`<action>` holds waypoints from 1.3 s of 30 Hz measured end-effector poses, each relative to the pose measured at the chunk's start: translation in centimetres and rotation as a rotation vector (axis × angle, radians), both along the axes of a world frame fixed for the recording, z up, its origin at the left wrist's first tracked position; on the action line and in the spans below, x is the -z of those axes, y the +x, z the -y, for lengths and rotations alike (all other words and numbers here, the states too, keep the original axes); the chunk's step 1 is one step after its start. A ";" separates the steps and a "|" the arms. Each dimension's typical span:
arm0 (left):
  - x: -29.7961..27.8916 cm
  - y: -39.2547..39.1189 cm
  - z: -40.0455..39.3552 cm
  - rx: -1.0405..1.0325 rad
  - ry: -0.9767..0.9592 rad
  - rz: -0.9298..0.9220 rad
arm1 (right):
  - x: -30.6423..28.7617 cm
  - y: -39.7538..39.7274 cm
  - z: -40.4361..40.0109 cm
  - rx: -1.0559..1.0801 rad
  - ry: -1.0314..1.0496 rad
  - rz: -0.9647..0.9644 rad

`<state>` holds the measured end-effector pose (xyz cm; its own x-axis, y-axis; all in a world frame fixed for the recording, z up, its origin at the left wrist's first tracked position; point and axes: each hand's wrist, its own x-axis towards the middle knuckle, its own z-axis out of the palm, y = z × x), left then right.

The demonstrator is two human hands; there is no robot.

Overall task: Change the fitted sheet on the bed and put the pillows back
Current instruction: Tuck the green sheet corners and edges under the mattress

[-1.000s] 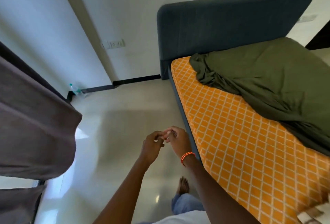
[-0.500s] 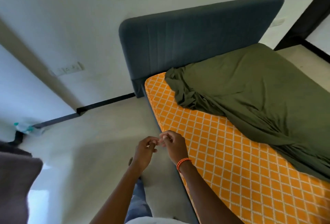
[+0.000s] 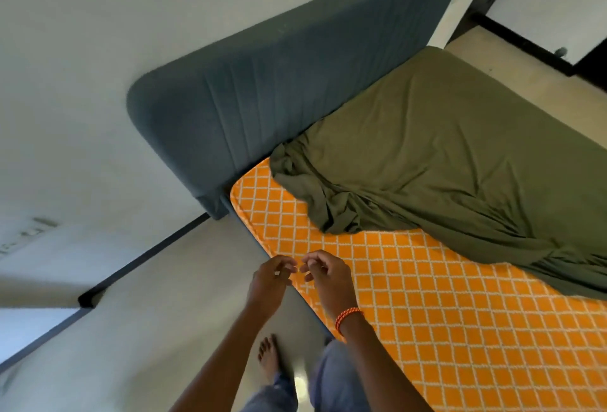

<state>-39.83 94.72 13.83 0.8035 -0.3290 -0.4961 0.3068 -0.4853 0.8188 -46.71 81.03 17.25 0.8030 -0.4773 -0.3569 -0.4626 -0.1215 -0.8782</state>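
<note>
Head view: hands [image 3: 300, 275], fingertips formerly touching, have parted slightly.

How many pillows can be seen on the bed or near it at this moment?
0. No pillow shows on the orange mattress, on the green sheet or on the floor. Some may lie outside the view.

Orange braided band [image 3: 348, 315] worn on right wrist; arms bare; blue trousers [image 3: 331, 378], probably denim, seen below; foot [image 3: 268, 357] bare.

One sheet [image 3: 453, 162], two hands [image 3: 271, 283] [image 3: 328, 277]
</note>
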 end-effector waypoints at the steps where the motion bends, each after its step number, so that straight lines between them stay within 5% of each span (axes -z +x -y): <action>1: 0.2 1.6 0.2 -0.010 -0.006 -0.012 | 0.5 1.2 0.2 0.009 0.005 -0.014; 15: 12.2 20.5 9.5 0.066 0.100 -0.119 | 18.0 21.6 9.0 0.027 0.071 -0.188; 25: 26.2 27.3 16.4 0.091 0.216 -0.276 | 33.0 31.8 15.8 0.131 -0.272 -0.176; 29: 31.0 28.9 17.6 -0.009 0.189 -0.373 | 38.0 33.9 17.2 0.062 -0.377 -0.296; 33: 37.6 30.3 17.8 -0.207 0.110 -0.379 | 41.0 34.2 16.8 -0.025 -0.245 -0.462; 39: 36.2 34.0 19.0 -0.600 -0.094 -0.553 | 40.4 31.8 10.3 -0.070 -0.179 -0.264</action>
<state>-5.80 75.73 -22.39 0.5038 0.0190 -0.8636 0.8632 -0.0478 0.5025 -14.95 70.78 -23.17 0.7269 -0.4981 -0.4728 -0.6567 -0.3027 -0.6908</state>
